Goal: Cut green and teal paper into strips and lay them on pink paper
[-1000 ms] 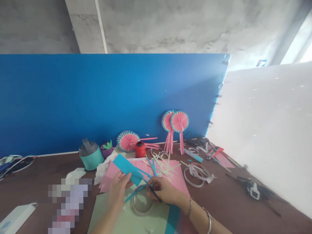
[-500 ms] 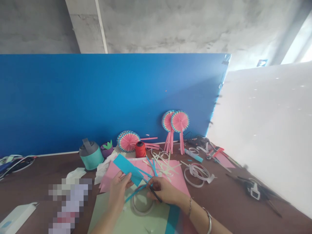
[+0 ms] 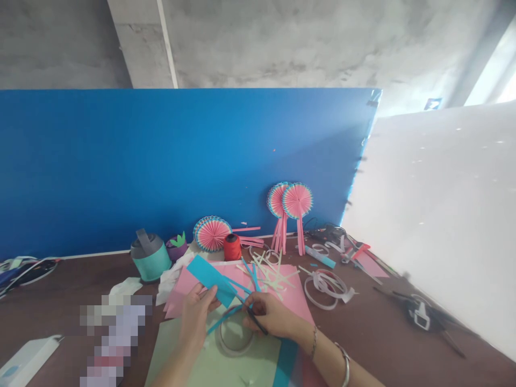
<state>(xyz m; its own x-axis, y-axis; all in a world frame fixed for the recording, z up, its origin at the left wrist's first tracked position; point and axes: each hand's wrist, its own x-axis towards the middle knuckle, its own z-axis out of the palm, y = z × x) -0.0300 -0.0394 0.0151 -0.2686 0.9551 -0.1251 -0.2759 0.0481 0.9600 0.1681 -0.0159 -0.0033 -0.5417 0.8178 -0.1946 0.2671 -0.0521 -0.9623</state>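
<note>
My left hand pinches a wide blue paper strip between thumb and fingers. In my right hand are scissors with dark handles, held against the lower right end of that strip; the blades are mostly hidden. Narrow blue strips lie beneath and around both hands. Below them a roll of tape rests on green paper. Pink sheets lie behind, with pale thin paper strips scattered on top.
Pleated pink paper rosettes lean on the blue partition; another rosette stands behind a red thread spool. A teal container is at left. White tape loops, a glue stick and a dark tool lie right.
</note>
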